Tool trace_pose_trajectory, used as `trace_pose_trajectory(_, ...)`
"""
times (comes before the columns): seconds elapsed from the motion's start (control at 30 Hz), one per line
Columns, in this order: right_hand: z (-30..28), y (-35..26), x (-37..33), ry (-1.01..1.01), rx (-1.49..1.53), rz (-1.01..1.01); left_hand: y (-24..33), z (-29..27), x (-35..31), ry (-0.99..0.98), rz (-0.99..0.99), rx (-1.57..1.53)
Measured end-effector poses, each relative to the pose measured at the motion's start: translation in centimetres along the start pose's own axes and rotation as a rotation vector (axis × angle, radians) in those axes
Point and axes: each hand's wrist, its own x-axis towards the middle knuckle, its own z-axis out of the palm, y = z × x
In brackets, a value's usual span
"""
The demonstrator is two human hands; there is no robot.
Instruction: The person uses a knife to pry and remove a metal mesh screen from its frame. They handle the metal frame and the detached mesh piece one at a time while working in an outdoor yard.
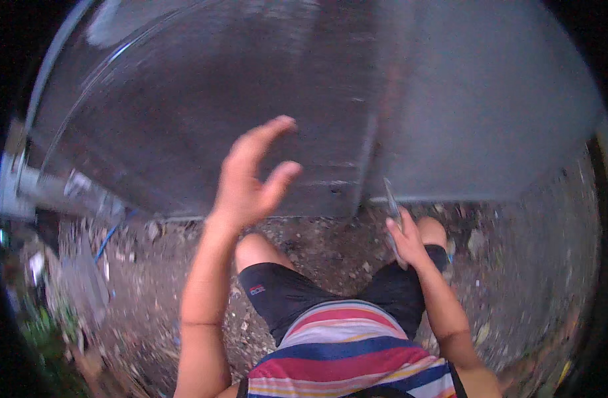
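My left hand (251, 179) is raised before a dark grey upright surface (304, 73), its thumb and fingers apart and nothing between them. Whether its fingertips touch that surface, I cannot tell. Lower down, near my right knee, my right hand (408, 240) is closed around a slim, flat tool with a pointed, metal-looking tip (391, 194). The tip points up toward the foot of a lighter grey panel (476, 99). Motion blur and my fingers hide the tool's exact kind.
A vertical seam (370, 139) parts the dark surface from the lighter one. Rough ground with stones and litter (164, 285) lies around my legs. At the left are a blue strip (107, 242), a weathered board (85, 278) and green plants (48, 338).
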Motion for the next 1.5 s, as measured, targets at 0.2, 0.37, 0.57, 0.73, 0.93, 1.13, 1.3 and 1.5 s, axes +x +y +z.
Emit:
trace_pose_trajectory(0.2,-5.1,-1.2,1.2,0.17,0.281,0.009,1.0,0.3,12.7,0.167,0.374,0.417)
trace_pose_trajectory(0.37,-7.6,-9.6,3.8,0.297,0.232,-0.345,1.4,0.2,22.2,0.385,0.561,0.571)
trace_pose_trajectory(0.57,-11.1,-17.9,7.7,0.384,-0.023,-0.563,1.9,2.8,24.3,0.422,0.417,0.559)
trace_pose_trajectory(0.73,-12.4,-22.6,9.3,0.463,-0.192,-0.688,0.9,3.0,25.2,0.413,0.404,0.6)
trace_pose_trajectory(0.93,-12.5,-25.7,10.2,0.407,-0.248,-0.63,0.3,3.2,25.2,0.423,0.401,0.594)
trace_pose_trajectory(1.13,-11.8,-26.8,10.4,0.476,-0.341,-0.574,-0.5,4.1,25.4,0.491,0.439,0.567)
trace_pose_trajectory(1.3,-11.5,-27.9,10.4,0.455,-0.363,-0.517,-0.9,3.7,25.7,0.499,0.445,0.538)
trace_pose_trajectory(1.5,-11.0,-27.8,10.6,0.508,-0.42,-0.51,-0.4,3.8,25.3,0.489,0.44,0.566)
